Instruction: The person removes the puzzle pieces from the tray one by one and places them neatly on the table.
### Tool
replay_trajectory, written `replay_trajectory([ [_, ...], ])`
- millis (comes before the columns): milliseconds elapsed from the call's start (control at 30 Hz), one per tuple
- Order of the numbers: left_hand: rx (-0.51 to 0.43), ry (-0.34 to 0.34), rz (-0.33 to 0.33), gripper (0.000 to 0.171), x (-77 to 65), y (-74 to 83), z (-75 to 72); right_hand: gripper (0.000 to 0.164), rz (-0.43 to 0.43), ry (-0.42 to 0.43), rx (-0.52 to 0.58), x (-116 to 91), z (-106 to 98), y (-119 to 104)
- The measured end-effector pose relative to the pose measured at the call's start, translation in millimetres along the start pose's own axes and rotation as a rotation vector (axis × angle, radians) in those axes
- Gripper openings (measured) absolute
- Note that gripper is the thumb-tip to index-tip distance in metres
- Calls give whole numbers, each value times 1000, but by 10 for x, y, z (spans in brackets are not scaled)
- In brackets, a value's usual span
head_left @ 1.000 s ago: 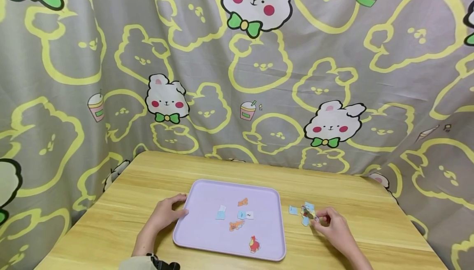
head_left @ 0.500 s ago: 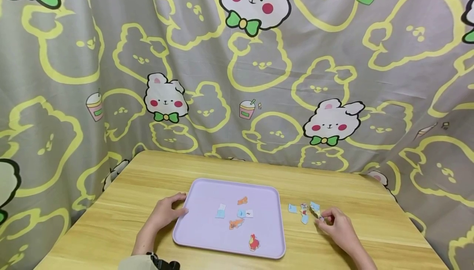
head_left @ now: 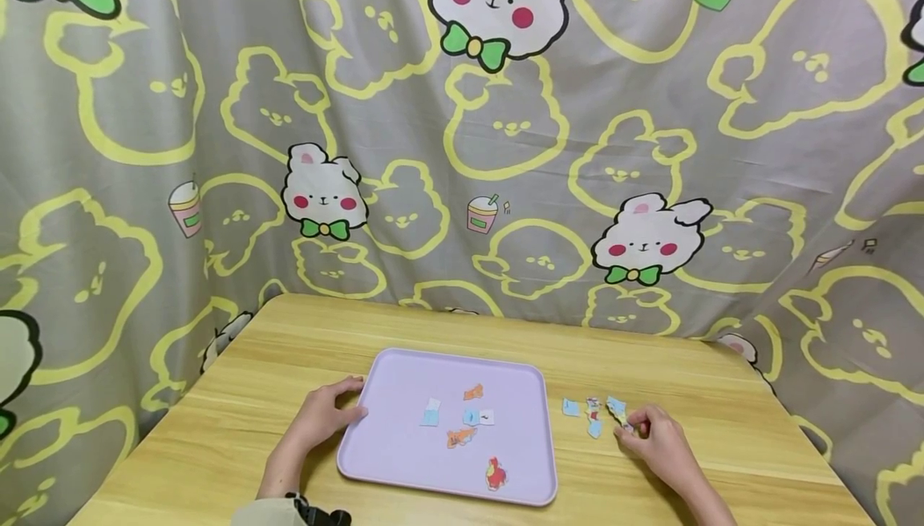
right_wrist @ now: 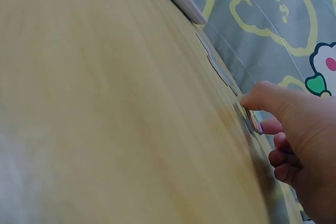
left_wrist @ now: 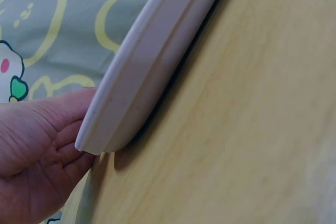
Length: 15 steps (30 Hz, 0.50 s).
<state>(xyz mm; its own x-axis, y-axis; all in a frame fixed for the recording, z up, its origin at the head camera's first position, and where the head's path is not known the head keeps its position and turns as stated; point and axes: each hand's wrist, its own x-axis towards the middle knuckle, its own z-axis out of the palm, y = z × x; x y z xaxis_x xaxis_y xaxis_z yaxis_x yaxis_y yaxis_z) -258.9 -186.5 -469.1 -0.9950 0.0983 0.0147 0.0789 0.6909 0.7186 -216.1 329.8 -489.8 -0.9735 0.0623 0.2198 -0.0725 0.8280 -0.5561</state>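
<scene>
On my feed, the wooden counter carries a lilac tray. I see the left hand touching the tray's left rim, fingers apart; right of the tray, the right hand pinches a patterned paper piece between its fingers, near a smaller blue piece.

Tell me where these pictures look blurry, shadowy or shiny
Head view: curtain fairly crisp, marks on the paper pieces too small to read. Left wrist: table grain soft, dark shadow under the tray. Right wrist: table also soft, pale sheen at lower left, shadow near the right hand.
</scene>
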Motion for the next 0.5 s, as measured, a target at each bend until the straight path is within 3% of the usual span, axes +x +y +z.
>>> replay_trajectory([
  [500, 9, -3, 0, 43, 9, -5, 4, 21, 34, -51, -15, 22, -19, -6],
])
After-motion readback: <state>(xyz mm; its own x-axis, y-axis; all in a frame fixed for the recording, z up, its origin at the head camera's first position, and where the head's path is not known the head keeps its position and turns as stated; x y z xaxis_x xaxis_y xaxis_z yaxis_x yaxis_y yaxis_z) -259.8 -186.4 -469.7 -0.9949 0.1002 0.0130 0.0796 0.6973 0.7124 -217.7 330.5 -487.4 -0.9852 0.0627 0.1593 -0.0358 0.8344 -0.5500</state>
